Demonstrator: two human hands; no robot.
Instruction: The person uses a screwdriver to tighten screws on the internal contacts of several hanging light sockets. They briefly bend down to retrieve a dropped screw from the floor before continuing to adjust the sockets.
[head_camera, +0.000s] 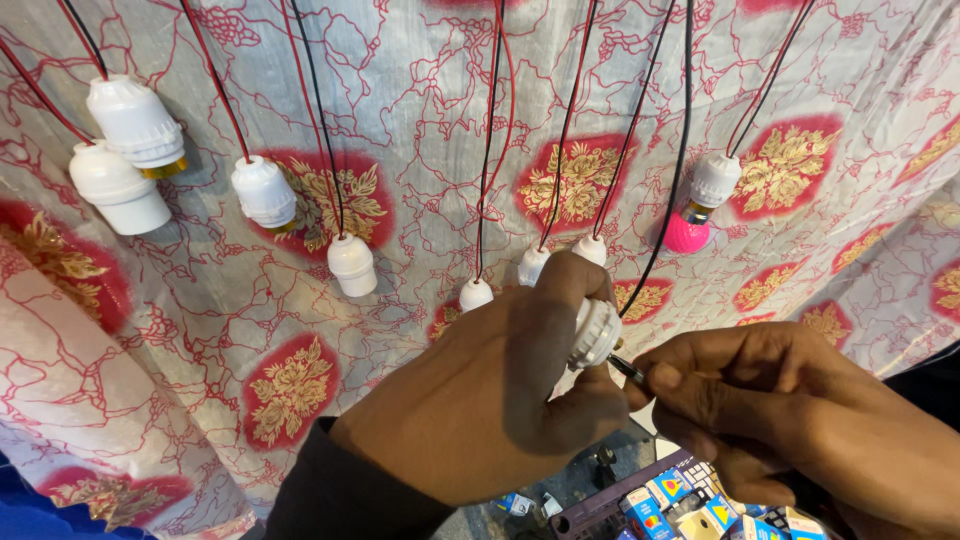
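Against red-patterned cloth (420, 120), our left hand (490, 400) grips a hanging white lamp holder (596, 332) steady while our right hand (770, 400) pinches a screwdriver (628, 371) into its end.

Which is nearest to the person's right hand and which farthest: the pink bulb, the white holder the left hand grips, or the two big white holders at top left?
From the right hand:
1. Gripped white holder, just left of it.
2. Pink bulb, above it.
3. Two big white holders, far upper left.

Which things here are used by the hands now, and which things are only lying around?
In use:
- left hand gripping white ribbed plastic lamp holder
- right hand with thin dark metal tool

Lying about:
- other white hanging lamp holders
- pink round bulb
- small colourful boxes
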